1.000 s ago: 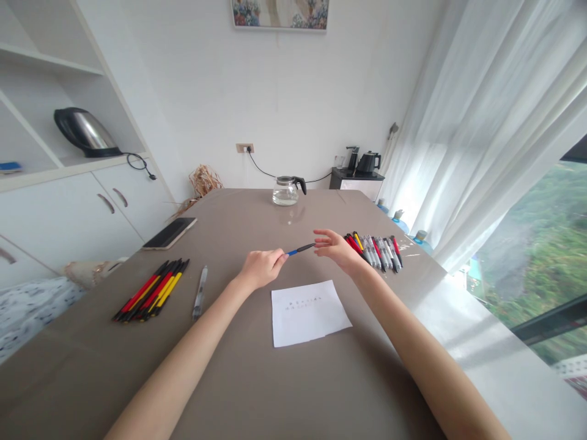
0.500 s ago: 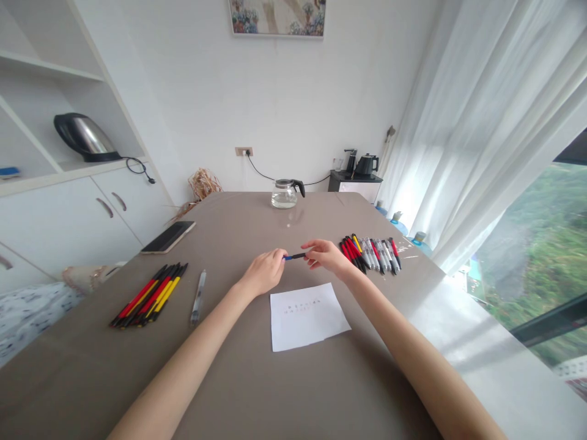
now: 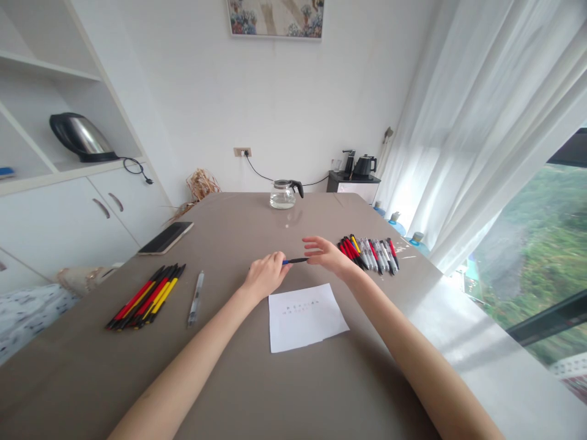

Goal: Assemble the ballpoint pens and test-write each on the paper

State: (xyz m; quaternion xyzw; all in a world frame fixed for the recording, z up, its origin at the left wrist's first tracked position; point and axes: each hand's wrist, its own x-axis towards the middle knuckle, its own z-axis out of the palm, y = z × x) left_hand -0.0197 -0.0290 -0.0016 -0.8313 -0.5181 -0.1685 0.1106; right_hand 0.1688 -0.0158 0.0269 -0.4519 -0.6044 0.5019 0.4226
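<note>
A blue and black pen is held level above the table by my left hand, whose fingers are wrapped round its left part. The pen's black end reaches my right hand; its fingers are stretched out and apart, and whether the palm or thumb presses on the pen end is hidden. Just below both hands lies a white sheet of paper with small rows of handwriting. A clear pen lies alone left of my left forearm. Beyond my right hand is a row of red, yellow and clear pens.
Red, yellow and black pens form a pile at the left. A dark tablet-like device lies behind it. Toward the far edge of the brown table stands a glass pot with a black handle. Several blue-topped bottles stand beyond the right edge.
My right hand's fingers have straightened and spread beside the pen's black end. My left hand still holds the pen, now slightly more level. The view has shifted a little.
</note>
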